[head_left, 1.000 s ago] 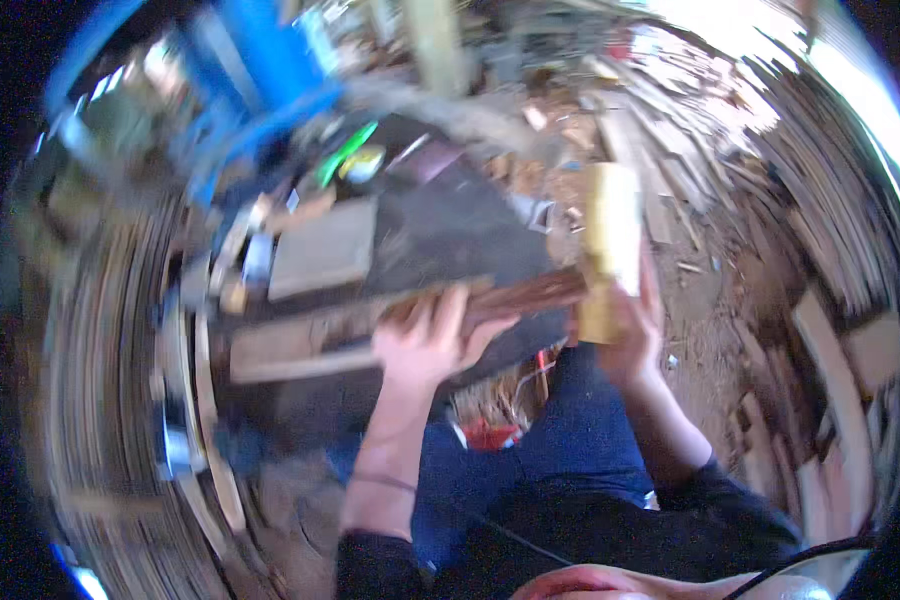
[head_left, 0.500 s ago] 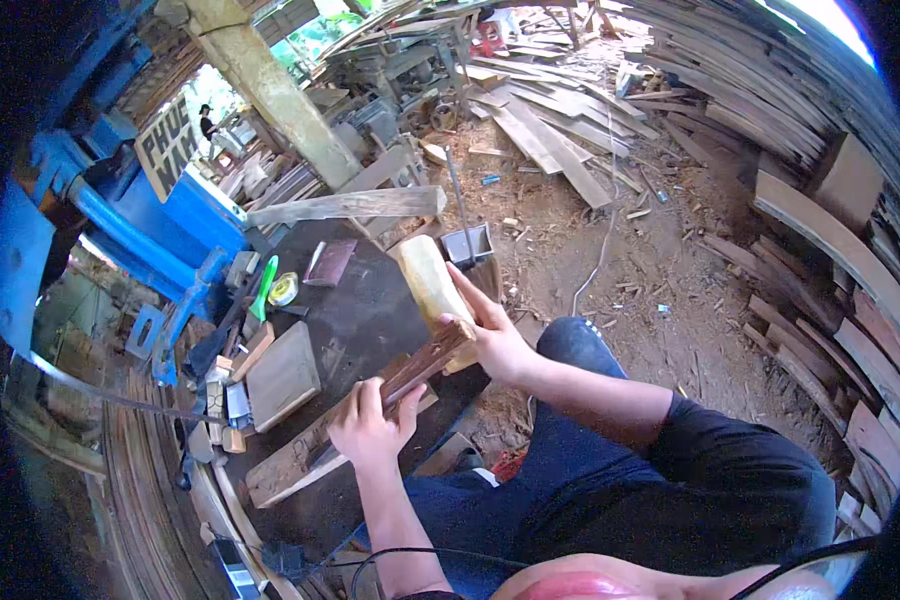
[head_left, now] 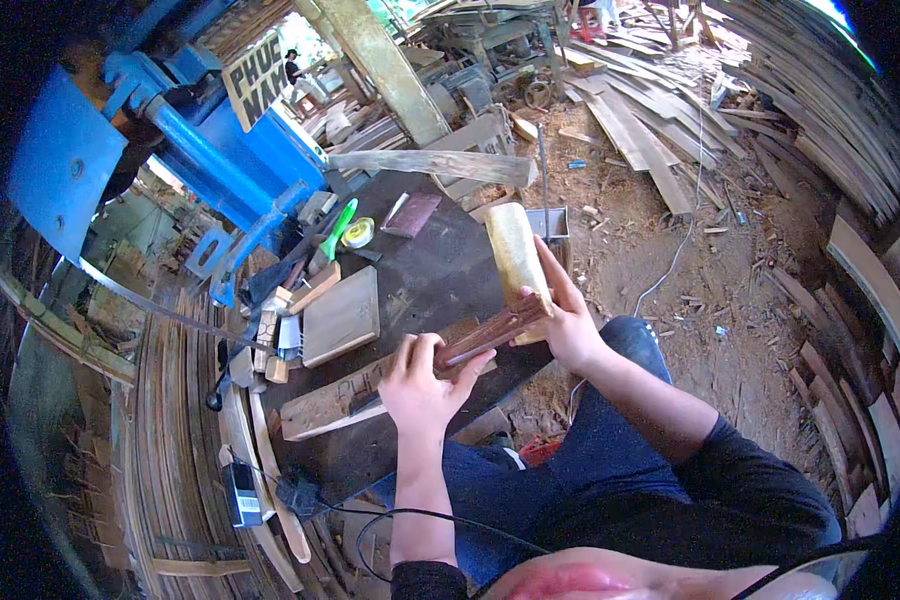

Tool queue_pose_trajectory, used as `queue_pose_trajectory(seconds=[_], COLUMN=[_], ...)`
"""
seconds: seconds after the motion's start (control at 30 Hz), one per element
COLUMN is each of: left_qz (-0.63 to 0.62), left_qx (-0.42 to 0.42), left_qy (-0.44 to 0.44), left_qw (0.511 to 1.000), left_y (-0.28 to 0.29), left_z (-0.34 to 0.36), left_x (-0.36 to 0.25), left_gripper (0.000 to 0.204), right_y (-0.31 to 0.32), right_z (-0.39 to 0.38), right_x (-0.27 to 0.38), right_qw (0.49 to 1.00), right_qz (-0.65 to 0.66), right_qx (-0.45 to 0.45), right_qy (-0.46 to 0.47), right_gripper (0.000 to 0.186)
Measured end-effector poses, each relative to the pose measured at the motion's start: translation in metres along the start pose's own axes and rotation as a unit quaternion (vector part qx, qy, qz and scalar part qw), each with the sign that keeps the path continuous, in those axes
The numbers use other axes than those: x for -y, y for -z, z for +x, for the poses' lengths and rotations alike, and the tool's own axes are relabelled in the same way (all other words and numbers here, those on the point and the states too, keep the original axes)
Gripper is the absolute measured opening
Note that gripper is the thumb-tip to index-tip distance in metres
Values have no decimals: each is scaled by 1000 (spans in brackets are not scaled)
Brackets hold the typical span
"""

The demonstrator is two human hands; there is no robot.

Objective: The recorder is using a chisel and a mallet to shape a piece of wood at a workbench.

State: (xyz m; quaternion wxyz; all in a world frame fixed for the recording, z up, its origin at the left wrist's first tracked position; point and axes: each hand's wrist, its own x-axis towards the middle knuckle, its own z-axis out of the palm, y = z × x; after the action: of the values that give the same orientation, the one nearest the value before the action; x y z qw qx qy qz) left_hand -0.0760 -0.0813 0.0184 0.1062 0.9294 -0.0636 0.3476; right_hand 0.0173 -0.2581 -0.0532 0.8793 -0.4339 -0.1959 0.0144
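Note:
A narrow dark brown piece of wood (head_left: 490, 332) runs slantwise between my hands over the dark worktable (head_left: 425, 275). My left hand (head_left: 425, 382) is closed round its near end, fingers over the top and thumb along the side. My right hand (head_left: 573, 325) grips a long pale yellow block (head_left: 515, 250), its fingers on the block's right side. The brown piece's far end meets the block by my right thumb; whether they touch is hard to tell. Beneath my left hand lies a rough plank (head_left: 320, 412) on the table.
On the table are a flat board (head_left: 341, 317), a green-handled tool (head_left: 341, 228), a yellow tape roll (head_left: 358, 233) and a purple-brown pad (head_left: 411, 215). A blue machine (head_left: 220, 150) with a thin blade stands left. Scrap planks (head_left: 630, 125) litter the floor; lumber is stacked right.
The view has swung left, so the whole scene sits further right in the picture. Both hands keep their hold on the brown piece and the pale block, with little change between them.

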Motion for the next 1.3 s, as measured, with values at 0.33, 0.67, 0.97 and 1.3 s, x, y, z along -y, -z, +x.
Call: queue_pose_trajectory(seconds=[0.33, 0.67, 0.97, 1.3], left_qz=[11, -3, -77, -121], left_qx=[9, -7, -4, -66], left_qy=[4, 39, 51, 106], left_qw=[1000, 999, 996, 985], left_y=[4, 1, 3, 19], left_z=[-16, -24, -16, 6], left_x=[34, 38, 19, 30], left_gripper=[62, 65, 61, 60], right_y=[-19, -21, -7, -14], right_z=[-12, -10, -11, -10], right_x=[15, 16, 18, 22], right_qw=[998, 990, 990, 988], right_qz=[-11, -133, -117, -84], right_qx=[-46, -10, 23, -6], right_qy=[-39, -39, -75, -129], right_gripper=[69, 60, 61, 38])
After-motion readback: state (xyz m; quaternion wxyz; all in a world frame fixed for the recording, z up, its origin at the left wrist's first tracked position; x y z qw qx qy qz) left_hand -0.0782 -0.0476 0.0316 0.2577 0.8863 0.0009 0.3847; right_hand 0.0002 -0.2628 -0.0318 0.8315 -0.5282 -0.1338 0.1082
